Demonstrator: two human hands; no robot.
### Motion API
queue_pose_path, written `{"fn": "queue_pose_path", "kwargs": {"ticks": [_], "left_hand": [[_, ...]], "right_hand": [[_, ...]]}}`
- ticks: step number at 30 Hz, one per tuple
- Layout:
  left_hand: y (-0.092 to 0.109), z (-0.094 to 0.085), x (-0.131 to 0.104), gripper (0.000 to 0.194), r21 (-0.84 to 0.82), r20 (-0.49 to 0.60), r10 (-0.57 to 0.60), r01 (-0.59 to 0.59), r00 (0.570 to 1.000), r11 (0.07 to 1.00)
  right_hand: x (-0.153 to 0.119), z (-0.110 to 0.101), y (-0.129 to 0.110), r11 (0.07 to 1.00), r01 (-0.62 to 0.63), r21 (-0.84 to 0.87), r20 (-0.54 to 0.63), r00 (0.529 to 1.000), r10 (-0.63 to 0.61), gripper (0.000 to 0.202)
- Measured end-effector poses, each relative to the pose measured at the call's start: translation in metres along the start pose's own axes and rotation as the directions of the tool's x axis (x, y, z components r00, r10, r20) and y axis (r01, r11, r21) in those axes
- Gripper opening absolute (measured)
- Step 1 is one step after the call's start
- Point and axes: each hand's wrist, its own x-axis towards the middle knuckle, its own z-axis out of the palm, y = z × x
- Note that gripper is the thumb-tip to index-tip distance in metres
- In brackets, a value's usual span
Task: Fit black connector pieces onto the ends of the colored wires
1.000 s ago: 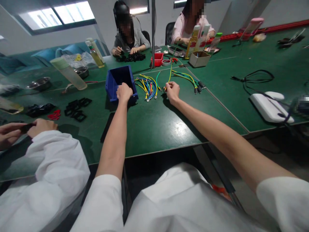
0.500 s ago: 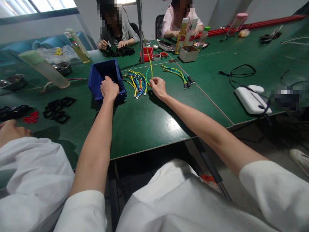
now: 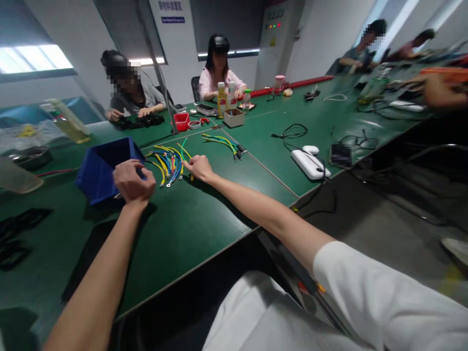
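Observation:
My left hand [image 3: 134,181] is over the near right edge of a blue plastic bin [image 3: 95,168], its fingers curled inward. What it holds, if anything, is hidden. My right hand [image 3: 199,168] is closed in a pinch on a yellow wire [image 3: 185,151] at the right side of a wire pile, and the wire's lower end shows below the fingers. The pile of yellow, blue and red wires [image 3: 168,165] has ring terminals at its near ends. Farther right lies a bundle of yellow and green wires [image 3: 222,142] with black ends.
A white device [image 3: 310,164] with a black cable lies to the right. Behind the wires stand a red box [image 3: 180,122], a small carton [image 3: 233,117] and bottles [image 3: 221,100]. Black parts [image 3: 22,229] lie at left. Co-workers sit across the green table [image 3: 204,229].
The view has swung right. My left hand has lifted from inside the bin to its near edge. The yellow wire, upright before, now tilts low beside the pile in my right hand.

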Motion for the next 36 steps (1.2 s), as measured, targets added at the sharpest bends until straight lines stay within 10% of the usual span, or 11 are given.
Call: {"fn": "queue_pose_path", "kwargs": {"ticks": [6, 10, 13, 16, 18, 22, 28, 36], "left_hand": [[0.022, 0.026, -0.026, 0.017, -0.063, 0.101, 0.279, -0.274, 0.955, 0.96], [0.046, 0.039, -0.033, 0.02, -0.122, 0.314, 0.283, -0.257, 0.906, 0.959], [0.091, 0.062, -0.028, 0.03, -0.148, 0.416, 0.115, -0.058, 0.902, 0.987], [0.152, 0.099, -0.02, 0.037, -0.152, 0.614, 0.048, 0.059, 0.788, 0.987], [0.191, 0.125, -0.015, 0.04, -0.156, 0.74, 0.059, 0.085, 0.67, 0.984], [0.242, 0.168, -0.012, 0.059, -0.089, 0.717, -0.001, 0.093, 0.698, 0.992], [0.258, 0.199, -0.014, 0.051, -0.073, 0.669, 0.013, 0.048, 0.744, 0.996], [0.253, 0.193, -0.004, 0.043, 0.013, 0.708, -0.008, -0.002, 0.706, 1.0]], "right_hand": [[-0.007, -0.001, -0.004, 0.989, -0.046, -0.14, 0.06, 0.997, 0.055, 0.061], [0.006, -0.045, 0.005, 0.975, -0.186, -0.121, -0.065, 0.982, 0.179, 0.055], [0.028, -0.098, 0.033, 0.972, -0.231, -0.051, -0.114, 0.968, 0.224, 0.054], [0.038, -0.137, 0.07, 0.973, -0.231, 0.006, -0.174, 0.958, 0.228, 0.061], [0.033, -0.146, 0.093, 0.956, -0.289, -0.046, -0.205, 0.94, 0.274, 0.064], [0.019, -0.13, 0.133, 0.895, -0.416, -0.157, -0.115, 0.908, 0.402, 0.072], [0.029, -0.113, 0.155, 0.869, -0.476, -0.134, -0.052, 0.879, 0.474, 0.056], [0.024, -0.124, 0.154, 0.895, -0.447, 0.014, 0.112, 0.89, 0.442, 0.067]]}}
